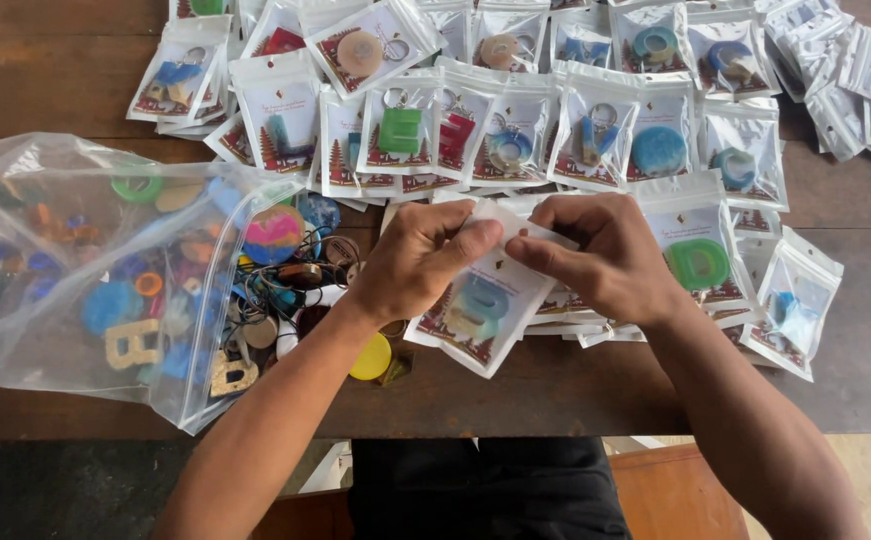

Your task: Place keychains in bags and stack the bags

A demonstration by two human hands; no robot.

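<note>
A small clear zip pouch (481,310) with a white card and a pale blue-green letter keychain inside is held over the table's near edge. My left hand (416,262) pinches its top left corner. My right hand (596,255) pinches the top right, fingers pressed along the seal. Just left of my left hand, loose resin keychains (281,275) spill from a big clear plastic bag (96,270).
Rows of filled pouches (496,120) overlap across the far part of the brown wooden table (46,80). More filled pouches (791,300) lie right of my right hand. Empty pouches (856,80) are piled at the far right. A yellow disc (371,358) lies under my left wrist.
</note>
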